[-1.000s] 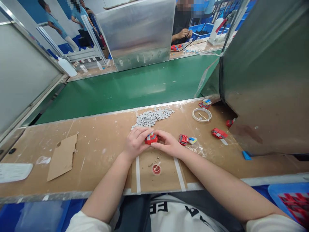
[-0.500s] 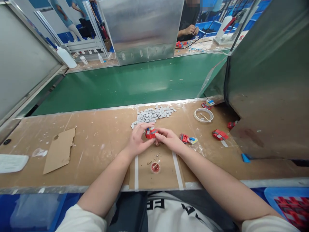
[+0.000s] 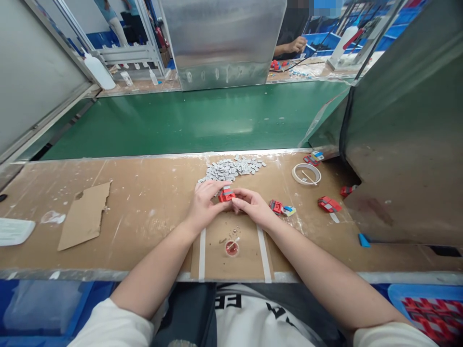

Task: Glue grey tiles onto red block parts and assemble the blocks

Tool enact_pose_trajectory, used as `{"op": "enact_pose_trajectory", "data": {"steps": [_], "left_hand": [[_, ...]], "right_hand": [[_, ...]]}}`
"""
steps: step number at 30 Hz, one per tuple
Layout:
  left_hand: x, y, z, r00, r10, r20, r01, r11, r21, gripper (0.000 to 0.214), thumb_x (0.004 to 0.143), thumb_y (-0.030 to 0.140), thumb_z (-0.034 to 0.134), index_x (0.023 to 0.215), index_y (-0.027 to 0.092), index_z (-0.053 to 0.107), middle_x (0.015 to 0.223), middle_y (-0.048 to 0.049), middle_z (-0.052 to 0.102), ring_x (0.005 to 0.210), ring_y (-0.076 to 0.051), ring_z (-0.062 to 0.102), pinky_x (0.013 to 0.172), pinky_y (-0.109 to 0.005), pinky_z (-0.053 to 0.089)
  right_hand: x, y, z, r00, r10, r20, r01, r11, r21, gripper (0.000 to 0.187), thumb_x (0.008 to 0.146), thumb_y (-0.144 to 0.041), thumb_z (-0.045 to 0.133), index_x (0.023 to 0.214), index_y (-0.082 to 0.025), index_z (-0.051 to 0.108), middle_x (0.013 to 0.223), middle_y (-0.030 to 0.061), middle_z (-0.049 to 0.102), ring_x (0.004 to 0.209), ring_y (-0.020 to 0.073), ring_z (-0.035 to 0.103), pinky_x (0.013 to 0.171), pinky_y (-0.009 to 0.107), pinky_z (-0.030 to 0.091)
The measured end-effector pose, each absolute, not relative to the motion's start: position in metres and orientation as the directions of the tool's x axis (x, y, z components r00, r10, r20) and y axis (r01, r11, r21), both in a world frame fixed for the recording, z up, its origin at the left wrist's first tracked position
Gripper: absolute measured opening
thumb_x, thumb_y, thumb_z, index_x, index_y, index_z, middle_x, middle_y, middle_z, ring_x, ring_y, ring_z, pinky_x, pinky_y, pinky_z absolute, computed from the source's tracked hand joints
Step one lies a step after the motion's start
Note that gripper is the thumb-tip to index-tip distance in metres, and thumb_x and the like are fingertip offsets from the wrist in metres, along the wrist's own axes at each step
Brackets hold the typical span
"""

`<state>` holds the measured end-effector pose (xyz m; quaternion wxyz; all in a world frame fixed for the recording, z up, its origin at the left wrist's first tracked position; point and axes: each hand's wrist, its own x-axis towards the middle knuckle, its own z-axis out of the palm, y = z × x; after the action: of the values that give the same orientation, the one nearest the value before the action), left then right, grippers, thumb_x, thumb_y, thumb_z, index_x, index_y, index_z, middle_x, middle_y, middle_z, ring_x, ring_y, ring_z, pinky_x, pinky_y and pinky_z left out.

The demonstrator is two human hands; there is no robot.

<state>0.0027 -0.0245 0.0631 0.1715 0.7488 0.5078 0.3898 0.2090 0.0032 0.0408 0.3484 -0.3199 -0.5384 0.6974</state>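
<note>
My left hand (image 3: 205,205) and my right hand (image 3: 252,206) meet at the middle of the brown worktop (image 3: 144,212), both pinched on a small red toy piece (image 3: 226,194) held between the fingertips. Just beyond it lies a pile of several small grey tiles (image 3: 231,168). A small red cap with a stick in it (image 3: 232,247) sits on the taped square below my hands. To the right of my right hand lies another red toy piece with a blue and yellow part (image 3: 281,208).
A torn cardboard scrap (image 3: 84,215) lies at the left. A white tape ring (image 3: 306,174) and more red pieces (image 3: 328,204) lie at the right, by a metal hood (image 3: 405,135). A green conveyor belt (image 3: 202,120) runs behind; another person's hand (image 3: 297,45) works across it.
My hands have stayed together on the red piece and turned it slightly. The view has tilted down a little, so the bench sits higher in the picture.
</note>
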Motion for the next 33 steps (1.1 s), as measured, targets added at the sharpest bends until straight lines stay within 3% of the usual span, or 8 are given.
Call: {"op": "enact_pose_trajectory", "data": {"steps": [5, 8, 11, 15, 17, 23, 28, 33], "left_hand": [[0.004, -0.026, 0.064, 0.169, 0.87, 0.463, 0.52, -0.478, 0.708, 0.038, 0.097, 0.05, 0.078, 0.129, 0.029, 0.073, 0.125, -0.0065, 0.079, 0.123, -0.028, 0.069, 0.114, -0.047, 0.046], [0.005, -0.024, 0.059, 0.232, 0.831, 0.505, 0.251, -0.553, 0.795, 0.046, 0.098, 0.057, 0.074, 0.135, 0.03, 0.067, 0.137, -0.0111, 0.074, 0.138, -0.03, 0.065, 0.117, -0.051, 0.05], [0.006, -0.021, 0.053, 0.333, 0.794, 0.508, 0.018, -0.544, 0.839, 0.049, 0.1, 0.062, 0.068, 0.138, 0.032, 0.058, 0.152, -0.0146, 0.066, 0.146, -0.032, 0.061, 0.112, -0.052, 0.057], [0.004, -0.016, 0.048, 0.35, 0.807, 0.476, -0.026, -0.5, 0.866, 0.048, 0.099, 0.059, 0.072, 0.138, 0.035, 0.059, 0.164, -0.0142, 0.054, 0.148, -0.033, 0.059, 0.102, -0.046, 0.063], [0.001, -0.012, 0.046, 0.328, 0.798, 0.506, -0.056, -0.518, 0.854, 0.048, 0.096, 0.054, 0.078, 0.139, 0.036, 0.063, 0.165, -0.0124, 0.053, 0.15, -0.032, 0.057, 0.107, -0.046, 0.061], [-0.001, -0.004, 0.041, 0.31, 0.779, 0.545, -0.155, -0.524, 0.838, 0.054, 0.089, 0.045, 0.088, 0.14, 0.04, 0.072, 0.15, -0.0103, 0.062, 0.145, -0.029, 0.057, 0.112, -0.043, 0.055], [-0.004, -0.007, 0.044, 0.287, 0.807, 0.517, -0.092, -0.514, 0.853, 0.054, 0.086, 0.052, 0.089, 0.136, 0.037, 0.076, 0.128, -0.0094, 0.065, 0.123, -0.024, 0.063, 0.102, -0.037, 0.057], [-0.005, -0.01, 0.049, 0.332, 0.788, 0.518, -0.043, -0.536, 0.843, 0.054, 0.088, 0.06, 0.083, 0.136, 0.035, 0.077, 0.115, -0.0085, 0.065, 0.114, -0.024, 0.062, 0.104, -0.039, 0.053]], "right_hand": [[0.21, 0.005, 0.034, -0.565, 0.823, -0.056, -0.218, -0.214, -0.952, 0.06, 0.086, -0.062, 0.084, 0.126, -0.019, 0.07, 0.089, 0.002, 0.069, 0.069, 0.0129, 0.058, 0.069, 0.03, 0.054], [0.209, 0.004, 0.035, -0.641, 0.767, 0.006, -0.258, -0.209, -0.943, 0.059, 0.091, -0.062, 0.08, 0.131, -0.02, 0.068, 0.094, 0.0036, 0.071, 0.075, 0.0148, 0.063, 0.076, 0.033, 0.058], [0.207, 0.0, 0.038, -0.67, 0.736, 0.102, -0.326, -0.167, -0.931, 0.06, 0.093, -0.059, 0.08, 0.138, -0.022, 0.064, 0.115, 0.0082, 0.073, 0.08, 0.0154, 0.066, 0.078, 0.034, 0.061], [0.206, -0.004, 0.038, -0.599, 0.784, 0.164, -0.398, -0.113, -0.91, 0.069, 0.091, -0.052, 0.085, 0.149, -0.025, 0.057, 0.123, 0.0097, 0.071, 0.091, 0.0183, 0.07, 0.077, 0.032, 0.063], [0.206, -0.006, 0.038, -0.539, 0.82, 0.192, -0.385, -0.038, -0.922, 0.067, 0.091, -0.049, 0.085, 0.147, -0.025, 0.059, 0.12, 0.0092, 0.071, 0.095, 0.0192, 0.071, 0.08, 0.033, 0.064], [0.21, -0.006, 0.039, -0.382, 0.823, 0.421, -0.221, 0.361, -0.906, 0.055, 0.091, -0.045, 0.087, 0.137, -0.024, 0.066, 0.116, 0.0078, 0.075, 0.104, 0.0213, 0.073, 0.095, 0.037, 0.063], [0.217, -0.004, 0.043, -0.378, 0.701, 0.605, -0.015, 0.648, -0.761, 0.047, 0.098, -0.049, 0.078, 0.135, -0.024, 0.063, 0.112, 0.0078, 0.074, 0.088, 0.0191, 0.07, 0.081, 0.035, 0.061], [0.223, -0.001, 0.047, -0.437, 0.566, 0.699, 0.243, 0.822, -0.514, 0.046, 0.104, -0.061, 0.064, 0.119, -0.018, 0.058, 0.101, 0.0081, 0.068, 0.076, 0.0184, 0.063, 0.065, 0.03, 0.048]]}}
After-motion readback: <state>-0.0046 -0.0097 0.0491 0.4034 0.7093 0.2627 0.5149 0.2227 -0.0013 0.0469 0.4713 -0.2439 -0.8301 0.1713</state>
